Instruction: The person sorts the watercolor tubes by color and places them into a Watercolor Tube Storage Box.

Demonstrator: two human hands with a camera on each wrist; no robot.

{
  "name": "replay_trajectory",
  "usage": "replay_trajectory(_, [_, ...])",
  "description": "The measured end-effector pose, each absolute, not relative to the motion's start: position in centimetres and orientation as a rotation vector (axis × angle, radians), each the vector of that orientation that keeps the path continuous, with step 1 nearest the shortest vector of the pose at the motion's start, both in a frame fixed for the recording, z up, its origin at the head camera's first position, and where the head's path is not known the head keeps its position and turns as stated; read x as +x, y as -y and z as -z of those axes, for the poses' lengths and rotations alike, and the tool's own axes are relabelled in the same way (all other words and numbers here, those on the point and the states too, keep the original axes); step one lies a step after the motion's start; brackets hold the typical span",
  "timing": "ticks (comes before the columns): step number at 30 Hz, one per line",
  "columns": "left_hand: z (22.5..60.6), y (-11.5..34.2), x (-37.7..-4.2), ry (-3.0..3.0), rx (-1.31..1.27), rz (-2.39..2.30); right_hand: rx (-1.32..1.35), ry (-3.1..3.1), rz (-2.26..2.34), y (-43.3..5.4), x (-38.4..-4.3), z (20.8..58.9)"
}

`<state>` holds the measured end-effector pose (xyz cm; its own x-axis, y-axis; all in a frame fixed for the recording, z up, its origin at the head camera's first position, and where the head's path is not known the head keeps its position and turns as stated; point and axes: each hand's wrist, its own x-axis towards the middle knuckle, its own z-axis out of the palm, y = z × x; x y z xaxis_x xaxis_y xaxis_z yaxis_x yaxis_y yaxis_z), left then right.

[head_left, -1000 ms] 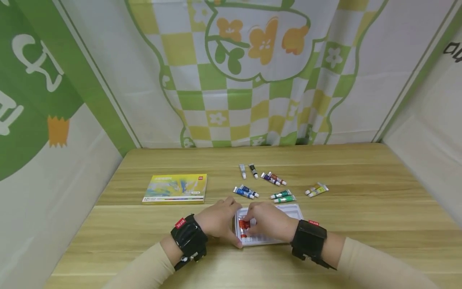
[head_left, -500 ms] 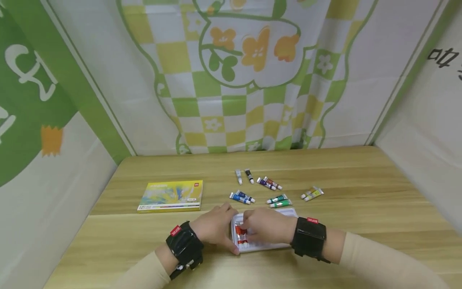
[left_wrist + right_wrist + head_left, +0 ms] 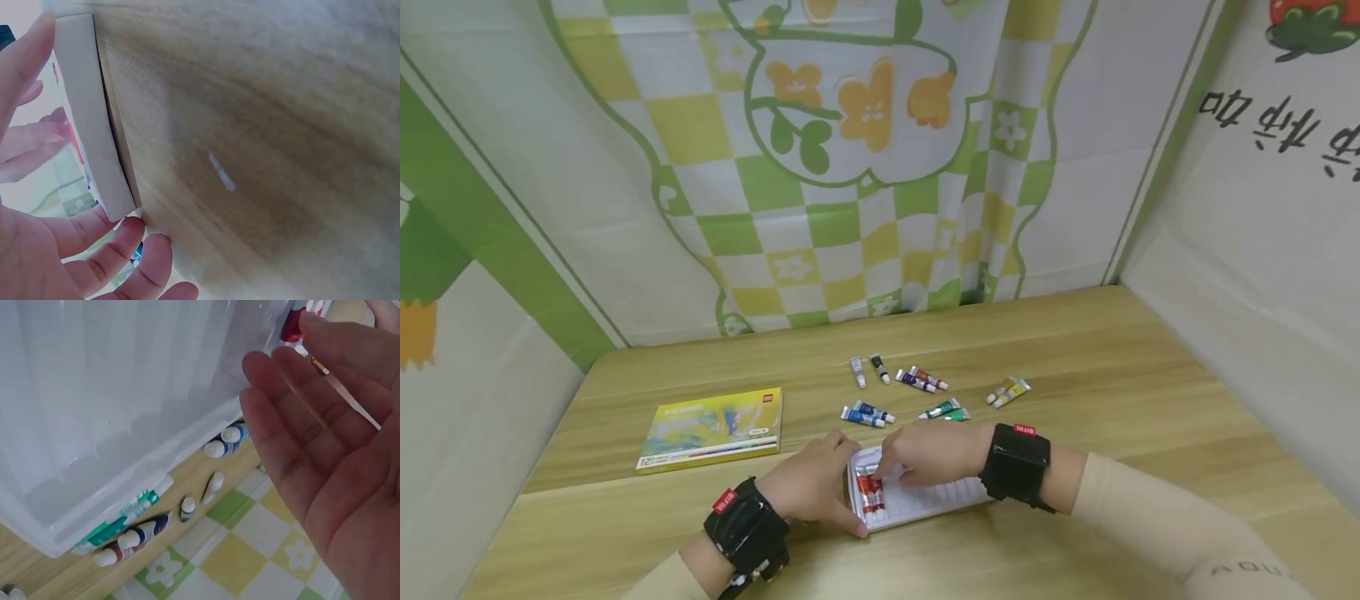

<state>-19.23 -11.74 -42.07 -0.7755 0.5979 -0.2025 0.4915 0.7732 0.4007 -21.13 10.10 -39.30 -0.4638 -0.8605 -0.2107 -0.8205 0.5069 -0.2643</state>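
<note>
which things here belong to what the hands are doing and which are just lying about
Belongs to the job:
white tray, gripped at one end by the left hand
red tubes inside it, right hand at them
loose paint tubes beyond it, probably

Just lying about, seemingly:
yellow box, no hand on it

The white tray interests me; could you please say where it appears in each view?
Head: white tray, lower centre.
Left wrist: white tray, upper left, seen edge-on.
Right wrist: white tray, filling much of the upper left.
Shared landmark: the wooden table, in all three.
</note>
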Motion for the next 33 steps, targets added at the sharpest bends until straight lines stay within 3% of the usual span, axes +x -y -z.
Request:
replay_trajectory(7, [41.7,11.7,-19.3,-2.641,0.8,-0.464,-1.29,-2.485,0.324,-11.6,-22.7,38.3])
replay_trajectory(15, [41.5,11.7,-19.2,-2.65,0.778,-0.443,-1.15,-2.582,0.53,-14.6,-26.9,37.2])
replay_trajectory(23, [41.8,11.9,-19.0,-2.662,0.761,-0.427,-0.916,-2.675,0.586,-16.4,-30.4,38.9])
replay_trajectory(33, [41.9,12.0,-19.1,-2.664,0.751,-0.387,-0.523,-2.69,0.699,-15.5,-31.8,40.2])
